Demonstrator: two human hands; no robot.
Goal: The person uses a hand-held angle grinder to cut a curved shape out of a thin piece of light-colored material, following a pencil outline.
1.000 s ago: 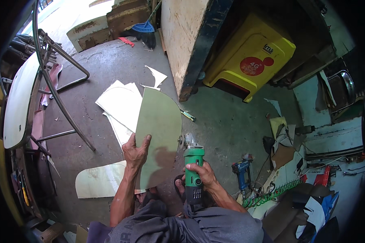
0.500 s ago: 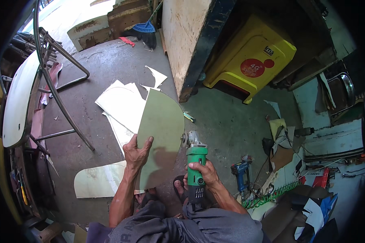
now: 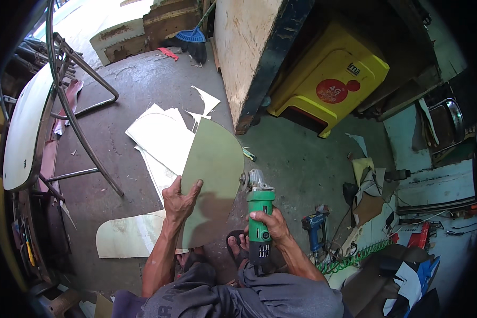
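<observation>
The left hand (image 3: 179,201), thumb pointing forward, grasps a flat olive-green half-oval board (image 3: 215,164); the right hand (image 3: 274,224) clenches a green-and-black angle grinder (image 3: 260,205).

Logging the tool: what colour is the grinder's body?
Green with a black rear end; the grinder shows best in the head view.

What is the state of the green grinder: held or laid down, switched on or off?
Held: the right hand wraps around the green grinder. On or off, I cannot tell.
</observation>
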